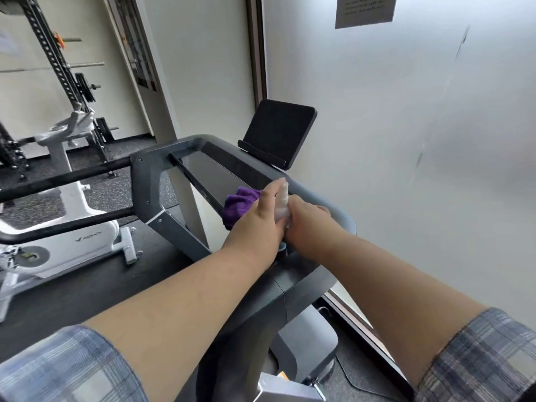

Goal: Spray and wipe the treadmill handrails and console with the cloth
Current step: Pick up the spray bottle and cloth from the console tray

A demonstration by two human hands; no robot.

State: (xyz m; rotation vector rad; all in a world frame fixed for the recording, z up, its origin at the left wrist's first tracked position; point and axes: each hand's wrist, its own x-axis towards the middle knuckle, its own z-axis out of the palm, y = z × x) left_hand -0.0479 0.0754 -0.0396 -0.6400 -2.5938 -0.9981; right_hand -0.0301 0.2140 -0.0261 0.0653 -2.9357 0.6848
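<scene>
Treadmill (162, 187) fills the middle of the view, its dark belt cut off at the lower left and its base hidden under both forearms. A frosted glass wall (406, 140) runs along the right side, with a grey notice (366, 8) at the top edge whose print is too small to read. A white exercise bike (61, 227) stands to the left behind two black handrails (58, 178), and a weight rack (66, 74) rises behind it, partly out of frame. The glossy console (220, 175) slopes across the treadmill's top frame, with a dark tablet (278, 132) propped on a stand just beyond it. The left hand (255, 224) reaches to the console's near end, where a purple cloth (239, 204) lies against the panel under its fingers (272, 190); whether those fingers grip the cloth or only press on it cannot be made out, since the hand's back hides them. The right hand (304, 221) sits just beside the left, touching it, fingers curled round a small white spray bottle (282, 204), whose lower half is hidden between the two hands.
</scene>
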